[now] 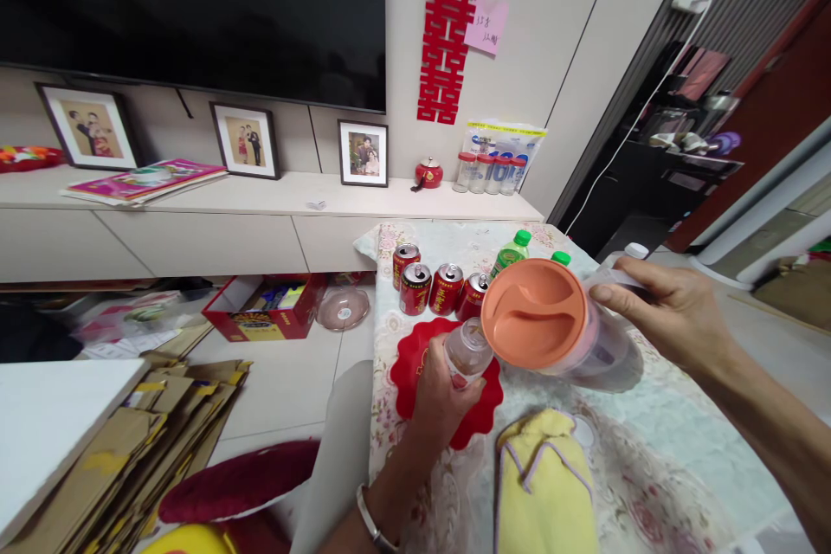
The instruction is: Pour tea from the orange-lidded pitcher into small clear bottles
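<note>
My right hand (655,303) is closed round the handle of a clear pitcher (610,355) with an orange lid (536,312). The pitcher is tipped to the left, its lid side close to the mouth of a clear bottle (468,351). Whether liquid is flowing between them I cannot tell. My left hand (441,398) grips that bottle, which stands uncapped over a red scalloped mat (406,368). Several red drink cans (415,290) stand just behind the mat, and a green-capped bottle (510,253) is partly hidden behind the lid.
A yellow cloth item (545,485) lies on the flowered tablecloth (649,485) in front. Behind the table, a low cabinet (260,199) bears picture frames (363,154), a red pot (428,173) and red-lidded jars (486,176). Flattened cardboard (130,450) and a red box (266,316) lie left.
</note>
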Tool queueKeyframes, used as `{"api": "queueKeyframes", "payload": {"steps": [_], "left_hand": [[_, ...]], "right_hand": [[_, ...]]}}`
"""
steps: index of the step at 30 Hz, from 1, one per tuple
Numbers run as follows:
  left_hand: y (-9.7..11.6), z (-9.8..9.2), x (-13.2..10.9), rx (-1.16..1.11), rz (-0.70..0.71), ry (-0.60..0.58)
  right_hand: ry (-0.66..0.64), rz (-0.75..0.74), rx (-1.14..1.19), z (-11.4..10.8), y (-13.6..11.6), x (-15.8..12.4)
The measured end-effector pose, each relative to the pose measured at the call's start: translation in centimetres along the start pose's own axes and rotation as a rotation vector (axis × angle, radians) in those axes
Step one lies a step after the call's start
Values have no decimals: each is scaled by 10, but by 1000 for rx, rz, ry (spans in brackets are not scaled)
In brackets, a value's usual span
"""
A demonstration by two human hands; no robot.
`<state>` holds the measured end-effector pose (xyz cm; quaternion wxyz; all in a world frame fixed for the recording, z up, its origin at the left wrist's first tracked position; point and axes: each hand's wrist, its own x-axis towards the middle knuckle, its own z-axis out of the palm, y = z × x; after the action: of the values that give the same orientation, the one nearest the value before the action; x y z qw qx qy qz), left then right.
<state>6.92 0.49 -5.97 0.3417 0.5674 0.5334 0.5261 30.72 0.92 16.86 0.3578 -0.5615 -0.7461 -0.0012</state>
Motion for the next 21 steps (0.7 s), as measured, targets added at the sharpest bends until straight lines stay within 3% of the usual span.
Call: {"api": "queueKeyframes", "payload": {"steps": [13, 21], "left_hand": [[5, -11, 3, -9, -8, -71], [12, -12, 3, 46, 45, 4]], "right_hand": [[2, -16, 53, 0, -4, 2], [18, -38, 67, -1, -2, 1]]}}
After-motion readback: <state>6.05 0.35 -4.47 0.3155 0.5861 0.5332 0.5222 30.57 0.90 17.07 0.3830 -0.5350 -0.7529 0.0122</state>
